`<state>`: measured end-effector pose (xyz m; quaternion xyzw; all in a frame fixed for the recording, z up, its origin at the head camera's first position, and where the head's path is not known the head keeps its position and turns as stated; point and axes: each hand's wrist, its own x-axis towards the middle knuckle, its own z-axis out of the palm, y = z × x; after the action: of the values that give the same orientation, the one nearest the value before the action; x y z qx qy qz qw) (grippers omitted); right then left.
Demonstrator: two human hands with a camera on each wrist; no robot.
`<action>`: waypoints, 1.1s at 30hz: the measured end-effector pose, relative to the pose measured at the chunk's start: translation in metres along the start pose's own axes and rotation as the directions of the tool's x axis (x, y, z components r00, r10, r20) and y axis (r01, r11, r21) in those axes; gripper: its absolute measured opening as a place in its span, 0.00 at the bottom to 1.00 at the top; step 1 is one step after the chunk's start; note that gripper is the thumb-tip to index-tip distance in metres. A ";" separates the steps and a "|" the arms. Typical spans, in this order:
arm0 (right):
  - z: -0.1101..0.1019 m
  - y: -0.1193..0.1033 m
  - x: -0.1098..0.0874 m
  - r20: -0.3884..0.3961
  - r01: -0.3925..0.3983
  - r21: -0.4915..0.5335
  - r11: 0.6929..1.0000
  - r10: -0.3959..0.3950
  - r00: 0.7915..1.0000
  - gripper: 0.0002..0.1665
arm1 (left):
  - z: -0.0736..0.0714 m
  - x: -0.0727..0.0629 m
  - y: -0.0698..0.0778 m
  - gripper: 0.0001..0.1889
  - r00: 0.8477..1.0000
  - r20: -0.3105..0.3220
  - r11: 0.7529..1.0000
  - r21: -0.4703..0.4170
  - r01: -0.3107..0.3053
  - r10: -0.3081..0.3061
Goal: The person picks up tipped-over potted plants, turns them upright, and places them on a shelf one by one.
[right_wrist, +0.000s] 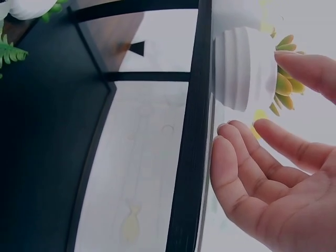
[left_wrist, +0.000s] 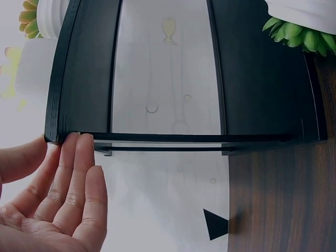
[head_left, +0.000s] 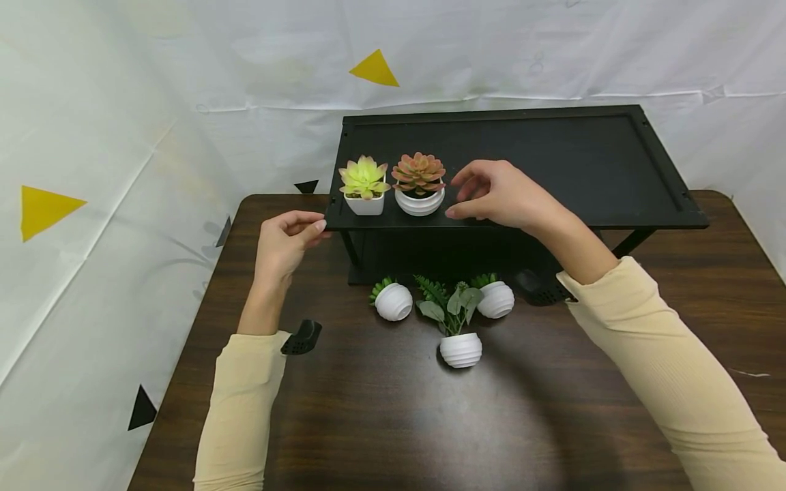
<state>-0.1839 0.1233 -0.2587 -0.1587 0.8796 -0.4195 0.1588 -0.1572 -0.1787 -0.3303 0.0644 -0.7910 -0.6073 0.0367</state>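
Observation:
My left hand (head_left: 279, 245) pinches the front left corner of a black two-tier shelf (head_left: 546, 167), thumb on top and fingers beneath, as the left wrist view shows. On the top board, near that corner, stands a yellow-green succulent (head_left: 364, 179) in a square white pot. Beside it is a reddish succulent (head_left: 419, 174) in a round, ribbed white pot (right_wrist: 236, 68). My right hand (head_left: 500, 194) hovers just right of the round pot, fingers loosely bent and thumb apart. Nothing lies between its fingers, and a gap to the pot shows in the head view.
Three round white pots with green plants sit before the shelf: a left pot (head_left: 394, 302), a right pot (head_left: 496, 300) and a leafy one (head_left: 461, 350) nearer me. The left and right pots lean over. A dark wooden table (head_left: 381, 423) bears everything; white sheeting (head_left: 491, 54) hangs behind.

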 end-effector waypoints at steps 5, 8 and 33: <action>-0.002 0.005 -0.007 0.000 0.018 0.003 1.000 -0.018 1.000 0.24 | 0.000 0.000 0.000 0.12 1.000 0.001 1.000 -0.001 0.007 -0.007; -0.003 0.008 -0.011 -0.001 0.018 0.001 1.000 -0.018 1.000 0.23 | 0.000 0.000 0.000 0.12 1.000 0.001 1.000 0.002 0.010 -0.010; -0.006 0.021 -0.045 0.000 0.030 -0.027 0.999 -0.030 1.000 0.18 | 0.001 0.000 0.000 0.12 1.000 -0.006 1.000 0.007 0.009 -0.009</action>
<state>-0.1488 0.1587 -0.2648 -0.1737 0.8827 -0.4100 0.1501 -0.1571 -0.1780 -0.3305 0.0697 -0.7928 -0.6044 0.0360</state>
